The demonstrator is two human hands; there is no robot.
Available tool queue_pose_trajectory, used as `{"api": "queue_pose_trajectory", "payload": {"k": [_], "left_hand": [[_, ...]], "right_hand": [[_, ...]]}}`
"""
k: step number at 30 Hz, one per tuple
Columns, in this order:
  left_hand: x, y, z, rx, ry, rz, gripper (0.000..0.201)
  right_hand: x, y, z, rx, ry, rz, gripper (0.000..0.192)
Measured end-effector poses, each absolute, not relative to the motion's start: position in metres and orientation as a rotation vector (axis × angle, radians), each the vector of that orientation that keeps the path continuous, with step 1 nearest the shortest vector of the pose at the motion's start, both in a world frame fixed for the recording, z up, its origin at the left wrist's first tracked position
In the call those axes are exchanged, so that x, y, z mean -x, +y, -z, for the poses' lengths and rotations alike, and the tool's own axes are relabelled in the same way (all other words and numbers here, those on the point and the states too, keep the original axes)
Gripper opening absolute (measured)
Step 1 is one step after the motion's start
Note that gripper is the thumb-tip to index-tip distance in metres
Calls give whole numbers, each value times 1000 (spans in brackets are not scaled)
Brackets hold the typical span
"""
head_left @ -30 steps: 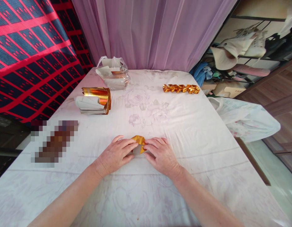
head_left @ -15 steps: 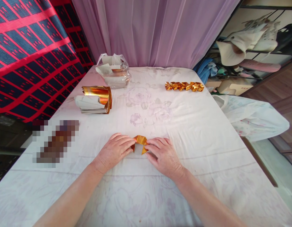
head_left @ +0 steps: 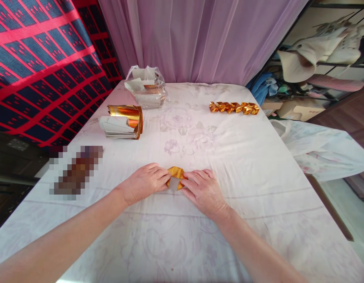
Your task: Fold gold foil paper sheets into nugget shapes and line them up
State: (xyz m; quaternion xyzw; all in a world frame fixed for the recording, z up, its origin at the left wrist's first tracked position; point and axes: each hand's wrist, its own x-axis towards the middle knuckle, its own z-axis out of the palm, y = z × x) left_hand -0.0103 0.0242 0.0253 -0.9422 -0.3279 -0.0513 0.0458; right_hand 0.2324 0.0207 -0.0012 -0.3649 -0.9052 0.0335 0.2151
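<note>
Between my hands, on the near middle of the table, lies a folded piece of gold foil paper, bent into an arch with its two ends pointing toward me. My left hand pinches its left end, fingers closed together. The right end is held by my right hand, thumb below and fingers above. My fingertips hide parts of both ends. Farther off to the right lies a row of folded gold foil pieces, set close together.
A curved stack of gold foil sheets with white backs stands at the left. Behind it sits a clear plastic bag holding more sheets. A pixelated patch covers something at the left edge. A crowded shelf stands beyond the table's right side.
My left hand has shifted slightly and the foil's left end has turned inward. The gap between its two ends looks narrower. The whole view has shifted a little.
</note>
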Motion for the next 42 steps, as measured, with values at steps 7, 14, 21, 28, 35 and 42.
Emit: {"api": "queue_pose_trajectory", "payload": {"k": [7, 14, 21, 28, 35, 42], "left_hand": [[12, 24, -17, 2860, -1008, 342, 20], [9, 21, -13, 2809, -1126, 404, 21], [4, 6, -10, 2749, -1252, 462, 19], [3, 7, -8, 2752, -1521, 537, 24], [-2, 9, -5, 2721, -1728, 615, 20], [-8, 8, -2, 2686, -1857, 601, 15]], "right_hand": [[-233, 20, 3, 997, -2517, -71, 10], [-231, 18, 6, 986, -2487, -24, 17], [-232, 16, 12, 992, -2433, -148, 17], [-231, 20, 17, 1146, -2274, -326, 16], [-227, 21, 16, 1257, -2258, -353, 15], [-225, 20, 13, 1305, -2246, -357, 14]]}}
